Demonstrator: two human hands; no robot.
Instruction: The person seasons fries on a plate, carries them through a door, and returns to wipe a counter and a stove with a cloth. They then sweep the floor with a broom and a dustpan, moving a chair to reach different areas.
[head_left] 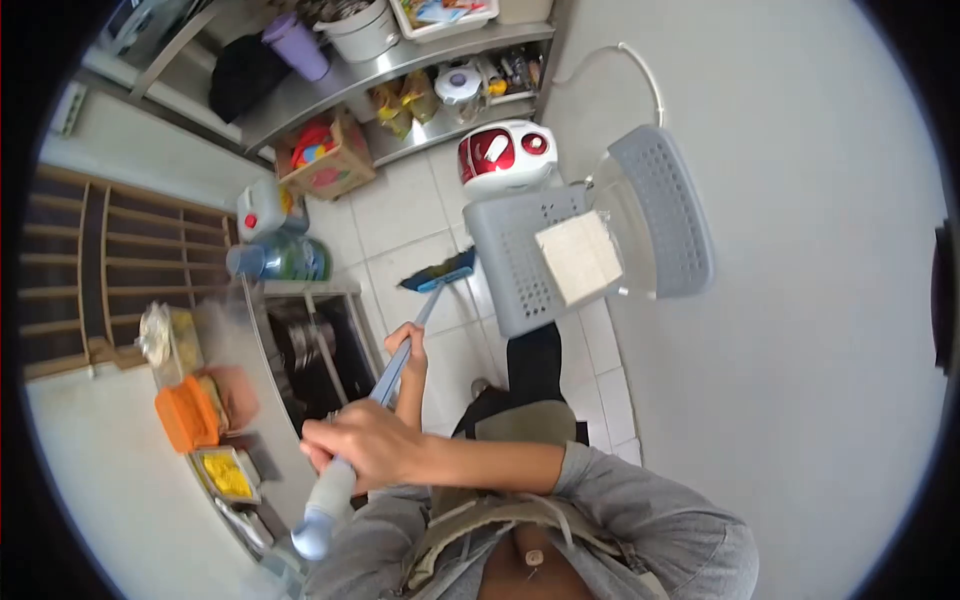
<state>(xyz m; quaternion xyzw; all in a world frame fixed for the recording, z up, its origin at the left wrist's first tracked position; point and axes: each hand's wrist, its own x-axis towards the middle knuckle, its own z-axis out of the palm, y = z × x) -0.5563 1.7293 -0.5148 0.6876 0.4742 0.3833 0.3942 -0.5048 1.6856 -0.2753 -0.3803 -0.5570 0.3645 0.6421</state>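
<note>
A broom (pixel 392 372) with a grey-blue handle slants down and away across the view, its dark bristles and blue head (pixel 445 275) on the tiled floor. My right hand (pixel 367 442) is closed around the upper handle, just below the pale grip end. Farther down the shaft, my left hand (pixel 406 345) also wraps around it. The right forearm crosses in front of my body and partly covers the left arm. Beyond the broom head stands a red and white appliance (pixel 508 155).
A grey plastic chair (pixel 515 255) with a beige square on its seat stands by the right wall. Left are a counter (pixel 235 345), an orange container (pixel 187 415) and a large bottle (pixel 295 258). A cardboard box (pixel 335 165) sits by the metal shelf (pixel 390 75) at the back.
</note>
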